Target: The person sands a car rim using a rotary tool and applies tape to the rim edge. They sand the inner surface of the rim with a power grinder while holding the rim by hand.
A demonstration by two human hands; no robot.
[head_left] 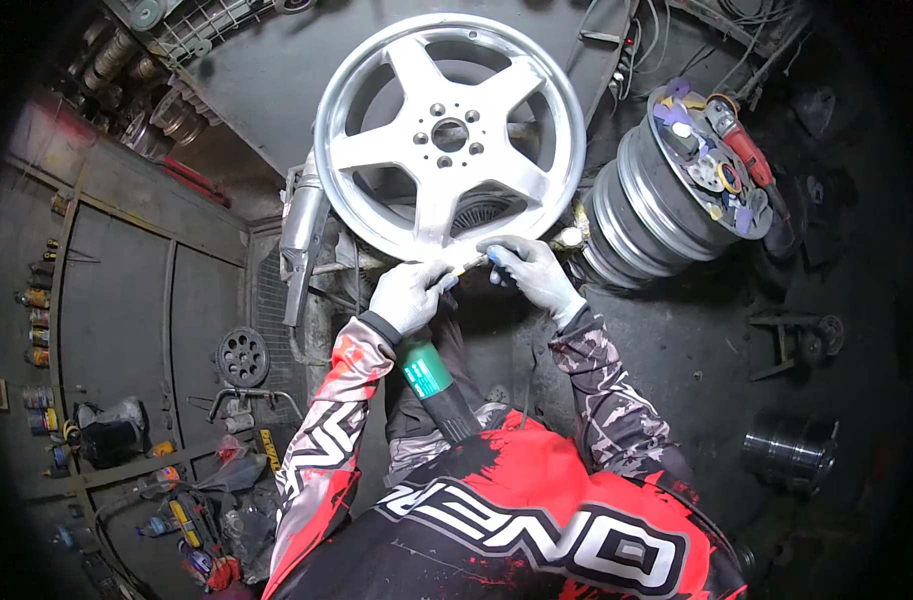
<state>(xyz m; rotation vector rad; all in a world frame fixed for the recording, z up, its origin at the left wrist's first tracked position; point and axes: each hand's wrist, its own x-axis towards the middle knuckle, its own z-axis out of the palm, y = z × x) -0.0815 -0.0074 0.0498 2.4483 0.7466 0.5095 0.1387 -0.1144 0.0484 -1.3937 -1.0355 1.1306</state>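
Note:
A silver-white five-spoke wheel rim [361,150] lies before me, its spokes matte and its outer lip shinier. At the near lip, my gloved left hand [408,296] is closed in a pinch around a small thing with a yellowish spot; its kind is not clear. My gloved right hand [538,278] is beside it, fingers curled near the lip, with blue showing at a fingertip. Whatever its fingers hold is too small to name. Below my left wrist hangs a green and black cylindrical body, like a power tool [424,372], its upper end hidden by the wrist.
To the right, stacked rims [641,205] bear a tray of polishing pads and a red grinder [744,150]. A metal cylinder [304,215] stands left of the wheel. Shelved cans [38,330] line the left wall. Another rim [791,450] is on the floor at right.

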